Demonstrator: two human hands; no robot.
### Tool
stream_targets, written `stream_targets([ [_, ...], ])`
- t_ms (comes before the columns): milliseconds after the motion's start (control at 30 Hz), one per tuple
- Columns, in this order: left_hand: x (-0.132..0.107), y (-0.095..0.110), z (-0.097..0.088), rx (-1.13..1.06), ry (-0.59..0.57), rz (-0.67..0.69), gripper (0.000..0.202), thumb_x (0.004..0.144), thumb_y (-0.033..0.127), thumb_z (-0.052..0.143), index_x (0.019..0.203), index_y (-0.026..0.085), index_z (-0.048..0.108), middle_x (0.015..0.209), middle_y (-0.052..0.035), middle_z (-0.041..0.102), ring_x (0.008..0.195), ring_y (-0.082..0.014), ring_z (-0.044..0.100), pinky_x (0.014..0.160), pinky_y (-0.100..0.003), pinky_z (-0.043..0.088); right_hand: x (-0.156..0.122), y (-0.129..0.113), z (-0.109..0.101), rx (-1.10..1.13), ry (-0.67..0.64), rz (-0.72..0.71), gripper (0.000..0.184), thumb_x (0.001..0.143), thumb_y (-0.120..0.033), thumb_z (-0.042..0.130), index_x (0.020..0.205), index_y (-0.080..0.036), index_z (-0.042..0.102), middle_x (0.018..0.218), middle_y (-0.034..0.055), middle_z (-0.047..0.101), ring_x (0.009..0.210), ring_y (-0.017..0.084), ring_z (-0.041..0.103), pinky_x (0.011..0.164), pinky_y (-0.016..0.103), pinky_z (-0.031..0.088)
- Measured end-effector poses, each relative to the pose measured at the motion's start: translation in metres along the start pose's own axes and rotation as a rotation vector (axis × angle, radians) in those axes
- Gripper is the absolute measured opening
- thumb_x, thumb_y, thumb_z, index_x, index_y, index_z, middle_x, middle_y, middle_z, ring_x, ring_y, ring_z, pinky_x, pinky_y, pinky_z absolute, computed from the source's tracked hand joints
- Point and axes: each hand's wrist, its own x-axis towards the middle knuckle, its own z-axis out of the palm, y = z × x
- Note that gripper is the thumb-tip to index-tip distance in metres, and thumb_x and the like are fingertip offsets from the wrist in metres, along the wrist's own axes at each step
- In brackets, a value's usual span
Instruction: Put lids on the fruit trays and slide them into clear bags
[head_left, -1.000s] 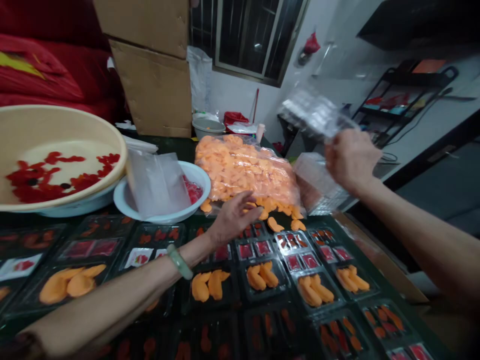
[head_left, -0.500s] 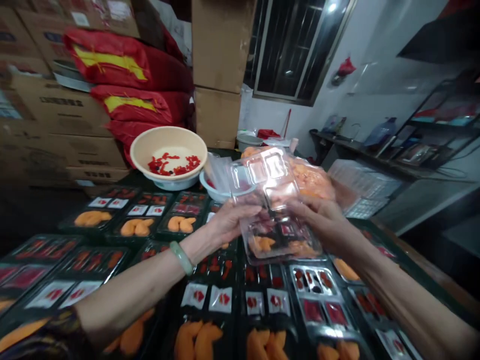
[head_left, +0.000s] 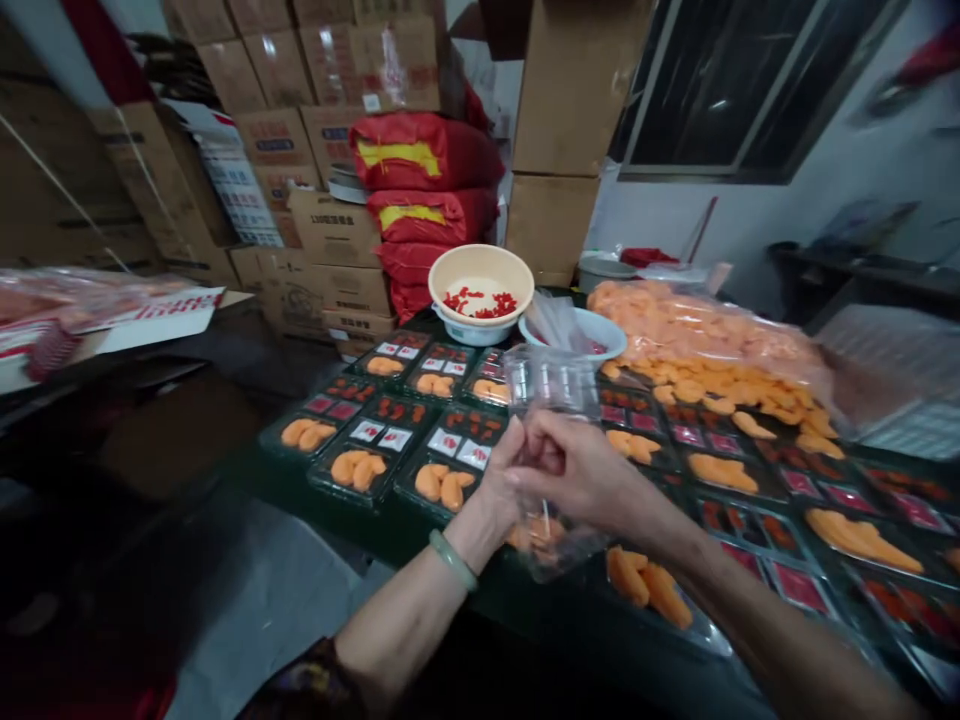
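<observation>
Above the trays I hold a clear plastic lid [head_left: 553,378] with molded compartments, possibly more than one nested together. My left hand [head_left: 501,490], with a pale green bangle on the wrist, is closed on its left side. My right hand [head_left: 589,465] is closed with bent fingers at its middle, close against the left. Through the lid's lower part, orange pieces show blurred. Beneath and around are black trays [head_left: 367,493] filled with orange pieces, small packets and dark red bits.
A cream basin [head_left: 480,258] with red bits sits stacked at the back, beside a light blue basin [head_left: 615,345]. To the right lies a large bag of orange pieces [head_left: 705,325]. Red sacks [head_left: 431,150] and cardboard boxes [head_left: 345,225] are stacked behind. Clear plastic containers [head_left: 900,375] stand far right.
My view has swung left, bringing in more boxes and a side surface at left. The lid has turned more edge-on, and my hands have come closer together on it.
</observation>
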Motion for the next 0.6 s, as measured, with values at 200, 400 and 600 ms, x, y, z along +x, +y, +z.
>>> stream_targets([
  [200,-0.005,-0.005,-0.007,-0.113,-0.130,-0.126,0.086,0.057,0.090,0.028,0.073,0.012,0.060,0.060,-0.0085,0.056,0.068,-0.0238,0.061,0.060,-0.034,0.049,0.009,0.015,-0.002,0.593,-0.214,0.127,0.024,0.070,-0.037,0.064,0.067,-0.018,0.049,0.046,-0.0072,0.047,0.039,0.006,0.042,0.038,0.018,0.030],
  [400,0.006,-0.011,-0.027,-0.127,-0.195,-0.173,0.089,0.047,0.096,0.023,0.052,0.014,0.057,0.044,-0.0092,0.052,0.061,-0.0267,0.062,0.056,-0.035,0.049,0.018,0.027,0.005,0.728,-0.317,0.195,0.024,0.069,-0.037,0.066,0.067,-0.016,0.055,0.040,-0.0063,0.049,0.033,0.006,0.043,0.034,0.017,0.033],
  [600,-0.001,-0.002,-0.025,-0.213,0.002,-0.176,0.066,0.052,0.079,0.057,0.057,0.013,0.060,0.050,-0.0070,0.057,0.069,-0.0282,0.064,0.062,-0.036,0.051,0.019,0.022,0.014,0.668,-0.304,0.162,0.015,0.074,-0.030,0.056,0.066,-0.018,0.052,0.047,-0.0050,0.049,0.038,0.007,0.044,0.039,0.020,0.033],
])
